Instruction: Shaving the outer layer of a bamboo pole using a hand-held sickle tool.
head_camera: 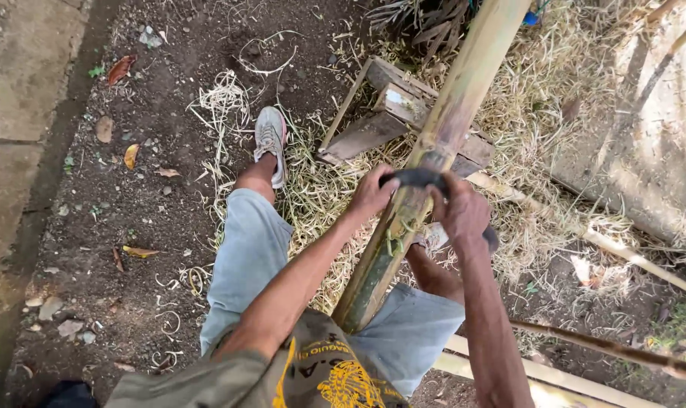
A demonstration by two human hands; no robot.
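slipping looks the main risk: your left hand (371, 193) and right hand (458, 208) are clenched tight on either end of a dark blade (417, 178) laid across the bamboo pole (422, 181), which runs between your fingers, over a wooden stool (373, 125), toward your lap.

Bare forearms, no sleeves past elbow. Left hand (373, 193), right hand (461, 211): no gloves, no rings or watch visible. Olive-grey shirt (312, 374) with yellow printed emblem and lettering on front. Light blue denim shorts (248, 261), knee-length. Grey worn sneaker (270, 140), laces grey, sole edge pale.
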